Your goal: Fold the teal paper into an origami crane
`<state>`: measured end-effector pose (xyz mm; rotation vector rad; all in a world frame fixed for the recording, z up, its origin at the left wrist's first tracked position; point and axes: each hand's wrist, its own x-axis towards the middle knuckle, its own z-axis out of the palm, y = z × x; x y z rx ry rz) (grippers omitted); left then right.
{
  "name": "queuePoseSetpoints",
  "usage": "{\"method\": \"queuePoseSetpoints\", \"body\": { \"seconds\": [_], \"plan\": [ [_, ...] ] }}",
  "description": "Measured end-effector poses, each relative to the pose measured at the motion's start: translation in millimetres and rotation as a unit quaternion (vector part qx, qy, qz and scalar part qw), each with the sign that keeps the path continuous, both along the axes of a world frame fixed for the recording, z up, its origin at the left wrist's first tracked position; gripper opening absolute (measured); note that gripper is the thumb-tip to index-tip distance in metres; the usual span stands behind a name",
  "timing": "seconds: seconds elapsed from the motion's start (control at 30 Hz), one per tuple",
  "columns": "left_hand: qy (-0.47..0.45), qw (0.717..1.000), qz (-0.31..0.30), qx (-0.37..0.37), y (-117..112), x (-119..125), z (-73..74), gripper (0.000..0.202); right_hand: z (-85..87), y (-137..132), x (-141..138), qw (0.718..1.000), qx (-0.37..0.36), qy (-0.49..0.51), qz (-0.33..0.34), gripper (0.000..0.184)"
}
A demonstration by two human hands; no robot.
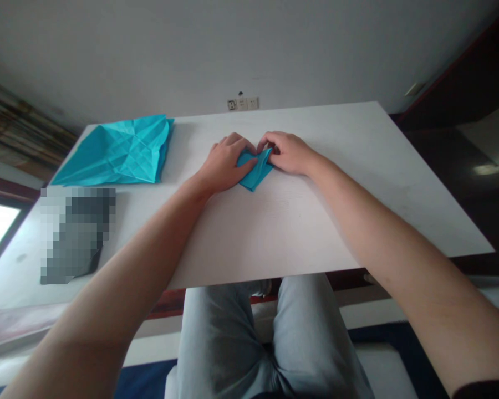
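A folded paper (253, 176) in bright blue is being held against the table (299, 233) by both hands, near the middle of the surface and somewhat closer to the far edge. The hands are being kept together, clamped on it from either side. The left hand (223, 165) is being pressed over the paper's left part, with the thumb laid along a folded edge. The right hand (285, 152) is being pressed on the upper right part, its fingers curled over the top. The paper's lower point is being left exposed below both hands; the inner layers are hidden by the fingers. Handling is judged light, thin and soft, with creases likely to yield under slight pressure and layers liable to slip apart. A hold is judged best at the folded edges, pinched flat against the table. A larger creased sheet (116, 152), of the same blue, is being left lying at the far left corner. A pixel-blurred object (78, 235), not identifiable, is resting near the left edge. A wall socket (242, 103) is being shown beyond the far edge.
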<state>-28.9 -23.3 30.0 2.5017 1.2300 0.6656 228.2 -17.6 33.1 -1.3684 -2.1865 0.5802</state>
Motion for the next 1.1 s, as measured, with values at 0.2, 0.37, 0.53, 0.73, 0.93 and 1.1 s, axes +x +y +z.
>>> {"method": "queuePoseSetpoints", "body": {
  "seconds": [0.2, 0.37, 0.53, 0.73, 0.93, 1.1],
  "plan": [
    [-0.001, 1.0, 0.0, 0.003, -0.4, 0.6, -0.1, 0.029, 2.5, -1.5, -0.3, 1.0, -0.001, 0.001, 0.001, 0.031],
    [-0.002, 1.0, 0.0, -0.005, -0.9, 0.8, 1.7, 0.029, 3.8, -2.4, -1.1, 1.0, 0.0, 0.0, 0.0, 0.031],
    [-0.002, 1.0, -0.003, -0.002, 0.5, -0.2, 0.1, 0.031, 5.3, -3.9, -1.8, 1.0, -0.001, -0.01, -0.002, 0.033],
    [0.003, 1.0, -0.002, 0.005, 1.3, -0.2, -1.2, 0.031, 3.3, -2.4, -2.9, 1.0, 0.001, -0.009, -0.008, 0.033],
    [-0.002, 1.0, -0.002, -0.002, 0.9, -0.3, -0.5, 0.029, 1.7, -1.1, -2.9, 1.0, 0.0, -0.01, -0.006, 0.033],
    [-0.002, 1.0, -0.002, -0.002, 1.4, -0.9, -1.3, 0.028, 1.2, -1.0, -2.2, 1.0, -0.002, -0.008, -0.004, 0.032]
  ]
}}
